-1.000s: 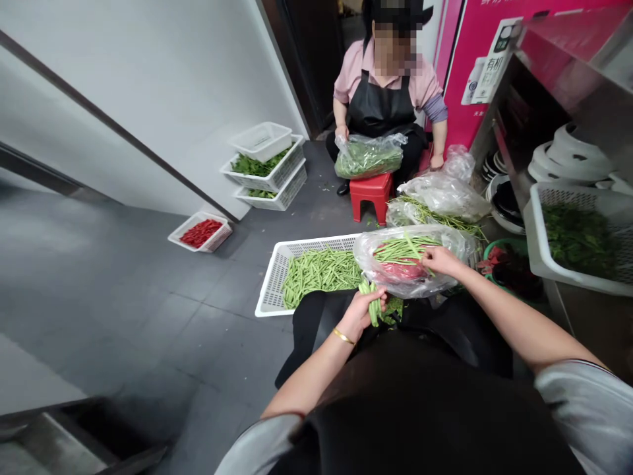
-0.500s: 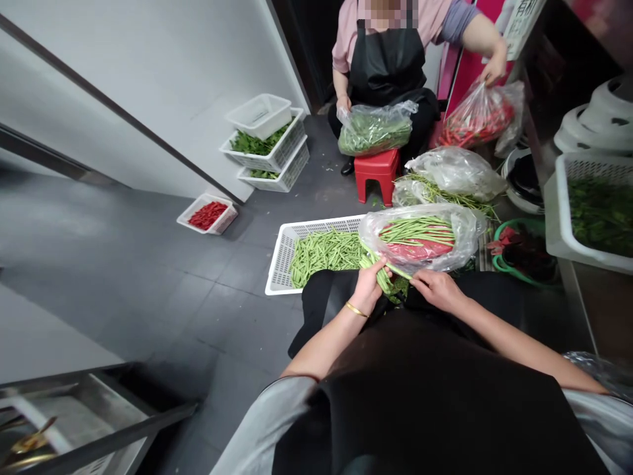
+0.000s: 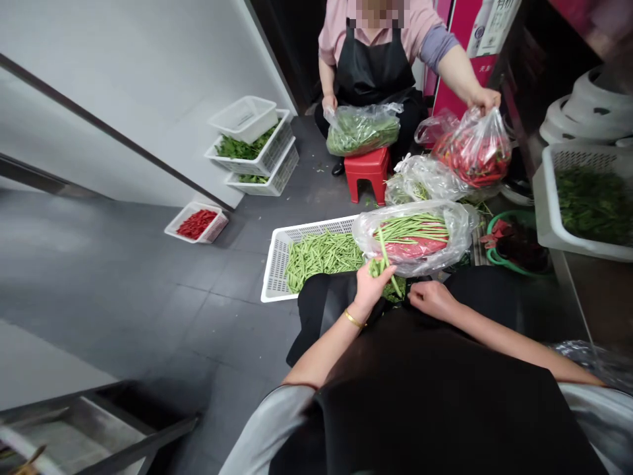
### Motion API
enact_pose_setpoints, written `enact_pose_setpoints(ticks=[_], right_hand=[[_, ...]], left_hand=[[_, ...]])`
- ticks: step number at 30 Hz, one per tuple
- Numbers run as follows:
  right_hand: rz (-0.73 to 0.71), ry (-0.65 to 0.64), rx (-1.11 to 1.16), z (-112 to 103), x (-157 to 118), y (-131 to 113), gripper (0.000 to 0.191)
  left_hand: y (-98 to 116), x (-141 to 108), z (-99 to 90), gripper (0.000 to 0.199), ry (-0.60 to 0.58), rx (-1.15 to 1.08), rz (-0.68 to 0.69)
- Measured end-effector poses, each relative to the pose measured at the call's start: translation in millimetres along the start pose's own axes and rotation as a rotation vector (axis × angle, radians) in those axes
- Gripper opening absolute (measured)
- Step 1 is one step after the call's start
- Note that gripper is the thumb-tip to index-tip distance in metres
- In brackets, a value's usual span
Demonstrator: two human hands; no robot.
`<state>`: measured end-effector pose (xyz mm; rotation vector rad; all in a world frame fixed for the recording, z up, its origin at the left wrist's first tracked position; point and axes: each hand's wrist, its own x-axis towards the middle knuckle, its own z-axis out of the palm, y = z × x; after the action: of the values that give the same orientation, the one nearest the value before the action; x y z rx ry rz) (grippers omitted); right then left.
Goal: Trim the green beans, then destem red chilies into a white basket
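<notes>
My left hand (image 3: 368, 289), with a gold bracelet at the wrist, is closed around a small bunch of green beans (image 3: 384, 245), one long bean standing up out of it. My right hand (image 3: 435, 300) is apart from them on the right, fingers curled together; whether a bit of bean is in them is hidden. Green scraps (image 3: 394, 290) lie low between my hands. Just beyond, an opened clear plastic bag (image 3: 459, 231) holds long beans over a red layer. To the left stands a white basket (image 3: 268, 285) filled with short bean pieces (image 3: 324, 258).
Across from me a co-worker (image 3: 376, 66) lifts a bag of red chillies (image 3: 477, 155); a bag of greens (image 3: 363, 132) rests on a red stool (image 3: 366, 171). White baskets (image 3: 284, 158) and a chilli basket (image 3: 215, 229) are left; a green basin (image 3: 499, 260) is right.
My right hand has come away from the beans, and a long bean now points upward in my left hand. The co-worker's chilli bag has moved toward me. The view has shifted slightly.
</notes>
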<state>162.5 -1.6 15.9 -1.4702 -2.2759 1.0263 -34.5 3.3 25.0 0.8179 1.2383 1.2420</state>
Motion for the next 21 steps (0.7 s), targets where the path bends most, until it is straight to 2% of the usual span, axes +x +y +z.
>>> enact_pose_setpoints(ticks=[2, 3, 5, 7, 9, 11, 12, 14, 15, 16, 18, 21], right_hand=[[0.006, -0.197, 0.125, -9.3, 3.3, 1.8, 0.017], [0.031, -0.244, 0.255, -16.9, 7.1, 2.0, 0.024], [0.098, -0.195, 0.574, -34.2, 16.8, 0.0, 0.044], [0.122, -0.017, 0.799, -48.0, 24.2, -6.7, 0.048], [0.074, 0.182, 0.841, -53.4, 24.6, -17.8, 0.046], [0.008, 0.342, 0.793, -49.4, 18.7, -28.9, 0.04], [-0.016, 0.37, 0.781, -44.6, 15.3, -32.6, 0.037], [-0.026, 0.289, 0.819, -31.5, 11.2, -34.1, 0.035], [-0.012, 0.203, 0.852, -24.7, 11.1, -32.0, 0.036], [0.01, 0.107, 0.872, -18.5, 12.2, -28.3, 0.038], [0.046, -0.045, 0.831, -11.2, 15.7, -18.8, 0.038], [-0.043, -0.186, 0.558, -16.8, 17.8, -7.0, 0.03]], left_hand=[[0.9, 0.0, -0.6, 0.04, -0.169, -0.051, -0.147], [-0.1, -0.8, -0.4, 0.042, -0.26, -0.075, -0.217], [-4.2, -3.2, 0.4, 0.044, -0.41, -0.092, -0.311], [-9.4, -4.7, 0.4, 0.044, -0.466, -0.101, -0.357], [-13.6, -2.2, -2.0, 0.046, -0.391, -0.168, -0.39], [-15.3, 4.2, -7.1, 0.045, -0.199, -0.281, -0.432], [-15.2, 7.8, -10.0, 0.044, -0.097, -0.329, -0.451], [-13.5, 12.9, -14.2, 0.041, 0.016, -0.369, -0.46], [-12.2, 13.5, -14.9, 0.039, -0.003, -0.35, -0.446], [-10.7, 12.8, -14.6, 0.038, -0.07, -0.305, -0.423], [-7.6, 8.9, -12.0, 0.039, -0.277, -0.157, -0.387], [-4.0, 3.3, -8.0, 0.039, -0.53, 0.083, -0.381]])
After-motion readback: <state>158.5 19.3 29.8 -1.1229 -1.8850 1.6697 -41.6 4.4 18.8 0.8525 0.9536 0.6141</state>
